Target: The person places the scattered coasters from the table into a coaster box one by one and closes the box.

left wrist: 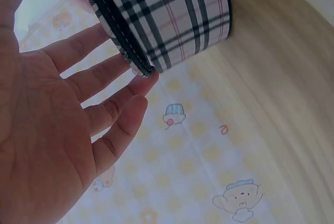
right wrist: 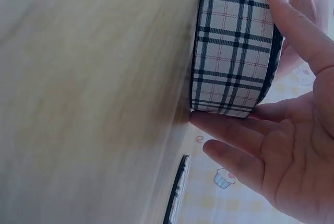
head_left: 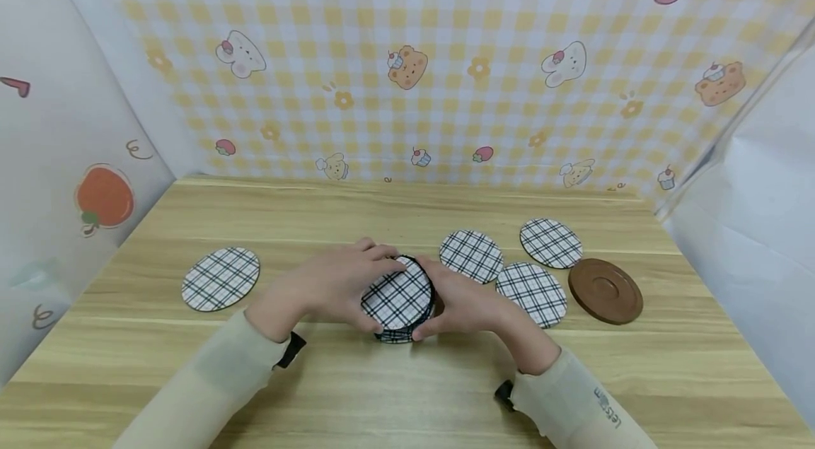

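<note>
Round plaid holder [right wrist: 232, 54] set on table [head_left: 407, 406], directly between left hand [head_left: 340, 283] and right hand [head_left: 470, 302], neither nearer; no long axis seen from above. Gripped by both, thumbs at near side.

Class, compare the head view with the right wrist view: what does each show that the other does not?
Only the head view shows the brown disc and the sleeves. Only the right wrist view shows thin red lines on the plaid case. Both share that case, the right hand, part of the left hand, and the wooden table.
</note>
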The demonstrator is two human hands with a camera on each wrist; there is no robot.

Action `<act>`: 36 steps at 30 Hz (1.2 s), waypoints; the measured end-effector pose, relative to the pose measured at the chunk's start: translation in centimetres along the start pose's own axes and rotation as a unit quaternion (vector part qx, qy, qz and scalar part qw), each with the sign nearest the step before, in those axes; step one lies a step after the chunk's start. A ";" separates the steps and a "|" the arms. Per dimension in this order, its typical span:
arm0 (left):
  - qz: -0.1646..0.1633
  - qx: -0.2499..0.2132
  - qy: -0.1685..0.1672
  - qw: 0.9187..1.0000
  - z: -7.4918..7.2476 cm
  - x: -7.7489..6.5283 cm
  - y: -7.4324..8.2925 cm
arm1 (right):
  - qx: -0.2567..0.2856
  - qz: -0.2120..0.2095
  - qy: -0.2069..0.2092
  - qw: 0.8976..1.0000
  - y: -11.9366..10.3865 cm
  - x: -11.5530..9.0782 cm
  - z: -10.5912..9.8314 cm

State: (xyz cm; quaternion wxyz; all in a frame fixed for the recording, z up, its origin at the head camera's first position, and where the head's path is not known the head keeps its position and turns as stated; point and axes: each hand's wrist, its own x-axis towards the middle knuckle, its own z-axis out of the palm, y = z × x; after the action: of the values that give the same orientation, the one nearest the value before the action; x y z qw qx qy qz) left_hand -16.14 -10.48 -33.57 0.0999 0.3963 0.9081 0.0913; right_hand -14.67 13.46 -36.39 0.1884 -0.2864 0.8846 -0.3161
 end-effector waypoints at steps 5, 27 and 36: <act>0.006 0.005 -0.005 1.000 0.0 0.2 0.4 | 0.005 0.002 -0.003 1.000 0.0 0.0 0.0; 0.006 -0.029 0.020 0.999 0.9 -0.6 -0.6 | 0.000 -0.031 0.003 1.000 0.1 0.1 0.2; -0.020 -0.021 0.045 0.999 0.5 -2.9 -2.5 | -0.014 -0.005 0.008 1.000 0.0 -0.1 0.1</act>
State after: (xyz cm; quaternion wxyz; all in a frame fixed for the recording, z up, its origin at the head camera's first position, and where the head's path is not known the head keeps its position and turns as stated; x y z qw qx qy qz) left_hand -15.88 -14.27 -34.33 0.0693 0.3716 0.9171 0.1264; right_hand -14.55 13.48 -36.51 0.1754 -0.2909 0.8891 -0.3067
